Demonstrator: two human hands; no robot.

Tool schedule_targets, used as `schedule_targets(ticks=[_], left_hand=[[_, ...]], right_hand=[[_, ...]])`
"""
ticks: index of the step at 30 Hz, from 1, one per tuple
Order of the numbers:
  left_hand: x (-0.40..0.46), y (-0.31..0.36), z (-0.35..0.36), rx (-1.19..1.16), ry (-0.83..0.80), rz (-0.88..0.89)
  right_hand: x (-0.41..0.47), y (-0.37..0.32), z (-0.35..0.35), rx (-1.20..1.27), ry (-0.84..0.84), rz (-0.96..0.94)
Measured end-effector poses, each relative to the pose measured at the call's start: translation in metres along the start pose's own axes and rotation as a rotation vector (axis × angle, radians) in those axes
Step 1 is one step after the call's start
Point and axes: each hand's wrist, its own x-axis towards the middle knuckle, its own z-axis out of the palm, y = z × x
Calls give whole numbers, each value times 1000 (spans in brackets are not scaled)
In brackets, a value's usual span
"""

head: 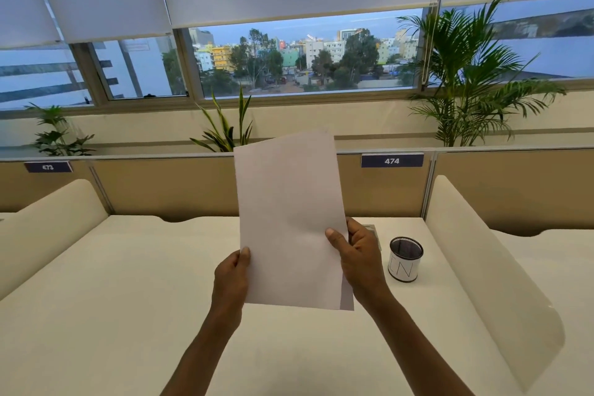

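A blank white sheet of paper (291, 219) is held upright in the air above the cream desk (128, 315). A second sheet's edge shows behind it at the lower right corner. My left hand (231, 280) pinches the paper's left edge near the bottom, thumb on the front. My right hand (358, 254) grips the right edge a little higher, thumb on the front and fingers behind the sheet.
A black mesh pen cup (404, 264) with a white label stands on the desk right of my right hand. Curved cream dividers (482, 273) flank the desk on both sides. A tan partition (167, 186) with the number tag 474 (392, 161) closes the back; plants and windows lie beyond.
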Motion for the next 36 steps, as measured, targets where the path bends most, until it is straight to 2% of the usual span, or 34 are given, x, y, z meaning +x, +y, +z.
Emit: schedule_targets(ticks=[6,11,16,24,31,36], left_hand=[[-4,-4,0,-5,79,93],[-2,-3,-5,-16,181,80],[7,-10,-24,-32,269,83],[50,-23,-71,-25,288,81],[109,-56,-127,-10,229,-40],[164,-75,-170,-28,248,-100]], right_hand=[[7,12,-9,-124,-81,23],[4,35,-8,-347,-134,30],[-5,58,8,-442,-153,73],[11,83,67,-318,-63,191],[42,121,133,-302,1,320],[64,154,194,-309,11,389]])
